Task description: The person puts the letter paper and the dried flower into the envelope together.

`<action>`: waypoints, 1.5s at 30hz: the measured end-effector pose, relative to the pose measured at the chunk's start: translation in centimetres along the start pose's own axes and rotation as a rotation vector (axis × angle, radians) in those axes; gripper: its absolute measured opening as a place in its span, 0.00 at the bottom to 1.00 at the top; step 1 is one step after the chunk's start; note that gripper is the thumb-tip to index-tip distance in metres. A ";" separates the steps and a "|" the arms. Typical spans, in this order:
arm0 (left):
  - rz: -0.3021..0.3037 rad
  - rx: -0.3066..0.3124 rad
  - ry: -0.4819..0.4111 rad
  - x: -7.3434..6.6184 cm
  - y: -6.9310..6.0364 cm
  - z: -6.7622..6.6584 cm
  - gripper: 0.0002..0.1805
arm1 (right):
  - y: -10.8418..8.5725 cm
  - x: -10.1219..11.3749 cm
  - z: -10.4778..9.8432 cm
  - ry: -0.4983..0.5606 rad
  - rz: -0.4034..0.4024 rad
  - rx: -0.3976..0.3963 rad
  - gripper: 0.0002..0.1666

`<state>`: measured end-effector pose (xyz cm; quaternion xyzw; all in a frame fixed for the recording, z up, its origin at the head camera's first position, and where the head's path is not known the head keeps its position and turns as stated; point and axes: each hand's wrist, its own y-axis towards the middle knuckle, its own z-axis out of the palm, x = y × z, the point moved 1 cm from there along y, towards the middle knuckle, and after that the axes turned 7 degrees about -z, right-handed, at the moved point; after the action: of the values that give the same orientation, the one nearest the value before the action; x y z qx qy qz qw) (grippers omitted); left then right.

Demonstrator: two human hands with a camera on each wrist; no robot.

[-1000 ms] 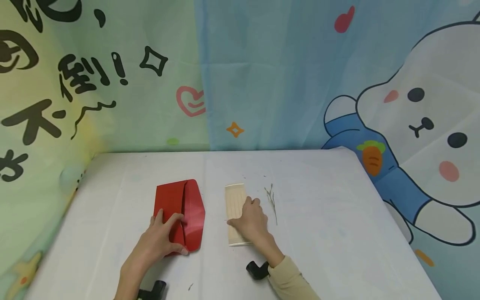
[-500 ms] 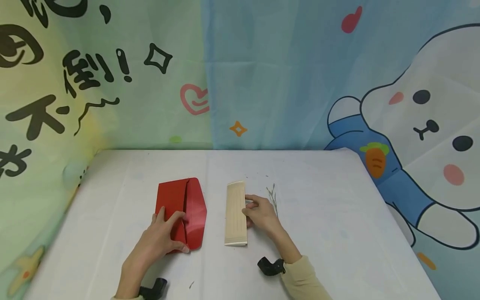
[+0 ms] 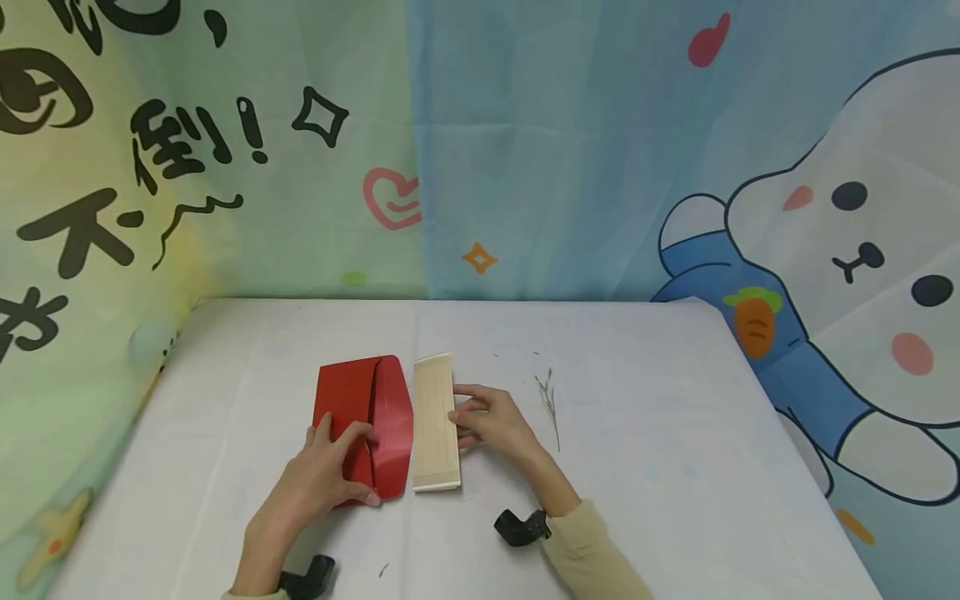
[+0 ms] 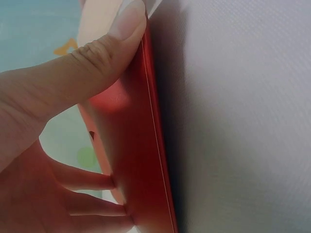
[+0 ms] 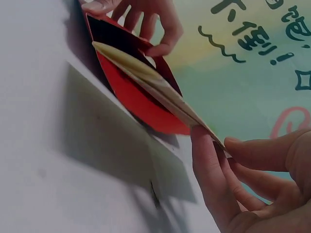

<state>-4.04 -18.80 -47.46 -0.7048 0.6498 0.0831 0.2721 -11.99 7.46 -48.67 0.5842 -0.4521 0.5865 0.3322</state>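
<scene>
A red envelope (image 3: 347,385) lies on the table with its flap (image 3: 393,433) folded out to the right. My left hand (image 3: 311,475) grips it, thumb at the near edge and fingers on its face. In the right wrist view the envelope's dark mouth (image 5: 114,36) gapes. Between thumb and fingers, my right hand (image 3: 498,425) pinches the right edge of a folded cream paper (image 3: 435,425). That paper is held slightly off the table, close beside the flap. In the right wrist view its far edge points toward the envelope's mouth; whether they touch, I cannot tell.
A thin dried sprig (image 3: 550,404) lies on the white tabletop (image 3: 660,433) right of my right hand. Small dark bits are scattered nearby. A printed cloth backdrop (image 3: 525,150) stands behind the table. Black wrist devices (image 3: 521,527) are worn on both wrists.
My right hand has shifted from over the cream paper to its right edge, lifted it and carried it left to the envelope's flap. My left hand stays on the envelope.
</scene>
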 end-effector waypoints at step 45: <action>-0.030 0.024 0.030 0.0 0.6 -0.1 0.46 | 4.4 0.1 9.6 0.114 0.045 0.118 0.22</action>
<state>-4.63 -18.82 -47.50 -0.7122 0.6443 0.0607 0.2719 -12.36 -2.96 -50.03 0.5579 -0.4101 0.6520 0.3090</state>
